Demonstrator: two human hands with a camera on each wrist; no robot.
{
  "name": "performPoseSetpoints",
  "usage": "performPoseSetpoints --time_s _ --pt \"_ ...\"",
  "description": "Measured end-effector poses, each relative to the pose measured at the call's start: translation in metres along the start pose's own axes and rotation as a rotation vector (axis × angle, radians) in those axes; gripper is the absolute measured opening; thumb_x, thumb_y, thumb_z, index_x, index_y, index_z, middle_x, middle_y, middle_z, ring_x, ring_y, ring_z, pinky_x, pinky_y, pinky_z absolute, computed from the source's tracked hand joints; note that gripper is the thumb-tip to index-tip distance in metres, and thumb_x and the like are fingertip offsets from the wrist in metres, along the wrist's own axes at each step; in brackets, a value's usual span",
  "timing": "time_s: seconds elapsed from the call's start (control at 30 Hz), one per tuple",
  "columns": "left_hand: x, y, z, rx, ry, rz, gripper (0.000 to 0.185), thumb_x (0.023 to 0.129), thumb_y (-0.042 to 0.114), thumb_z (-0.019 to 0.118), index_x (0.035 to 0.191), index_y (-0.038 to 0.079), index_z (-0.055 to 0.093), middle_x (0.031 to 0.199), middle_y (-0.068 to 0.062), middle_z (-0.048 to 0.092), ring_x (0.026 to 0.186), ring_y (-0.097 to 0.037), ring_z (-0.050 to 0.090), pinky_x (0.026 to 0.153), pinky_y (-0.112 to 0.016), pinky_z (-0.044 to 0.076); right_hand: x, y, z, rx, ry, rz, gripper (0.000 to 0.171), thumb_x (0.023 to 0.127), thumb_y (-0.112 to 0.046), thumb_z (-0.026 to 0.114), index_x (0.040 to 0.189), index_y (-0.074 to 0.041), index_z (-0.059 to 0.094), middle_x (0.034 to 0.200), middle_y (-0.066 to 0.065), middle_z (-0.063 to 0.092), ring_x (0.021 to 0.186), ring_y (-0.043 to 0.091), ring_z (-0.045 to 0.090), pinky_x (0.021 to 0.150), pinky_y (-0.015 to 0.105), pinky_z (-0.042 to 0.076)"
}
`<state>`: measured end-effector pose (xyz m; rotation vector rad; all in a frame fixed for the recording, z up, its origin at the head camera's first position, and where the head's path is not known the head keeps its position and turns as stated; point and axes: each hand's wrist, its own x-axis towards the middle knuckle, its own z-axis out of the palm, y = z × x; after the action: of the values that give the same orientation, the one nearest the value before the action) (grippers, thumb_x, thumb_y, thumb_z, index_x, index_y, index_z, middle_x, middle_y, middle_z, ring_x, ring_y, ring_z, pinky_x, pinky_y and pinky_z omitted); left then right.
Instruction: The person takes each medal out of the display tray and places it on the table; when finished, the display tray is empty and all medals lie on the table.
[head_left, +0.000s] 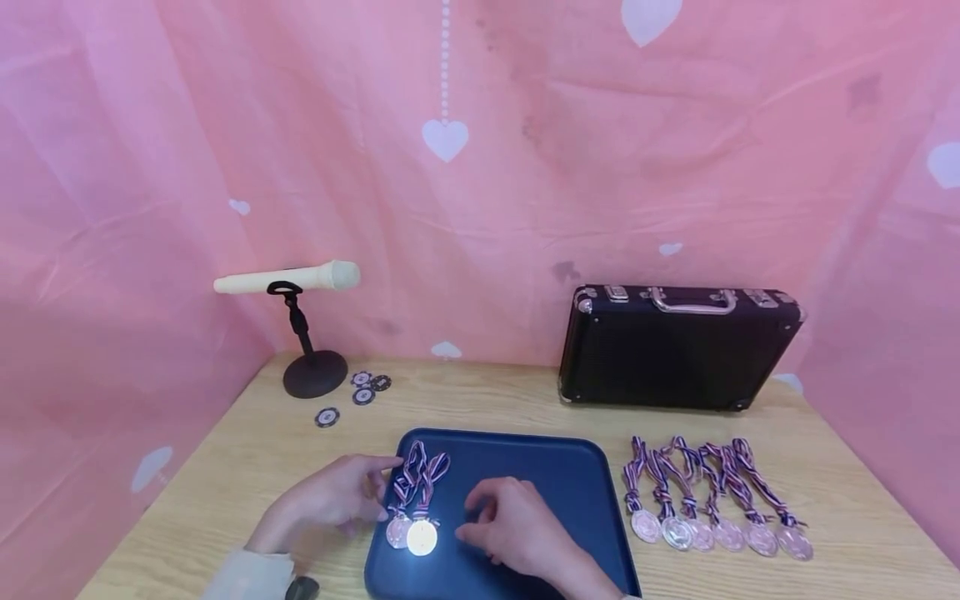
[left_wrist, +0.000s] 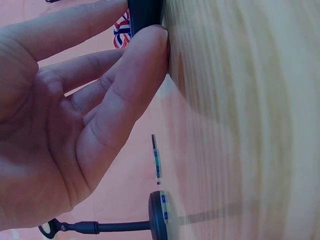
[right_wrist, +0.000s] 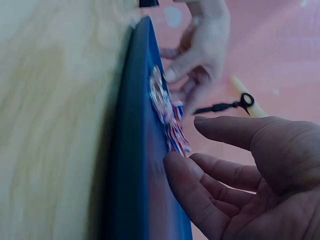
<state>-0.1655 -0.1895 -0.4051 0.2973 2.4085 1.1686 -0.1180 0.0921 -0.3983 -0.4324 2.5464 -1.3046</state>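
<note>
White, the microphone (head_left: 288, 279) rests on its black stand (head_left: 315, 377) behind the tray (head_left: 525, 458), off its left corner. At the tray's left edge, my left hand (head_left: 341, 493) is loosely spread, thumb touching the rim. Just inside that edge lie two medals (head_left: 422, 537), ribbons (head_left: 427, 490) running away from me. Over the tray's middle, my right hand (head_left: 517, 529) curves, thumb and fingers apart, holding nothing. Right of the tray, six medals (head_left: 677, 533) lie on the table (head_left: 465, 392); I judge two are done, six left.
</note>
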Motion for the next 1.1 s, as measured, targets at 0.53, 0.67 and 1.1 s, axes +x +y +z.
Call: performPoseSetpoints --time_s 0.53,0.67,1.1 --pt "-0.006 -0.001 0.003 0.017 0.015 -0.059 0.076 0.085 -0.005 0.08 0.154 0.008 0.054 0.1 -0.009 0.06 0.074 -0.023 0.063 0.056 -0.036 0.06 0.028 -0.013 0.042 -0.163 -0.009 0.075 0.036 0.075 -0.034 0.094 0.089 -0.006 0.075 0.083 0.001 0.069 0.08 0.022 0.059 0.071 0.04 0.052" --pt "-0.007 -0.003 0.002 0.028 0.023 -0.064 0.075 0.085 -0.005 0.081 0.154 0.009 0.055 0.099 -0.008 0.06 0.075 -0.022 0.064 0.055 -0.036 0.061 0.029 -0.017 0.046 -0.178 0.0 0.07 0.037 0.074 -0.037 0.095 0.08 -0.01 0.071 0.074 -0.003 0.063 0.073 0.019 0.055 0.064 0.034 0.047" --pt "-0.002 0.0 0.0 0.025 0.002 0.008 0.075 0.085 -0.006 0.08 0.154 0.006 0.053 0.098 -0.008 0.061 0.077 -0.022 0.064 0.054 -0.037 0.061 0.032 -0.015 0.049 -0.342 0.082 0.05 0.047 0.068 -0.049 0.095 0.082 -0.021 0.06 0.075 -0.006 0.058 0.069 0.018 0.052 0.059 0.038 0.042"
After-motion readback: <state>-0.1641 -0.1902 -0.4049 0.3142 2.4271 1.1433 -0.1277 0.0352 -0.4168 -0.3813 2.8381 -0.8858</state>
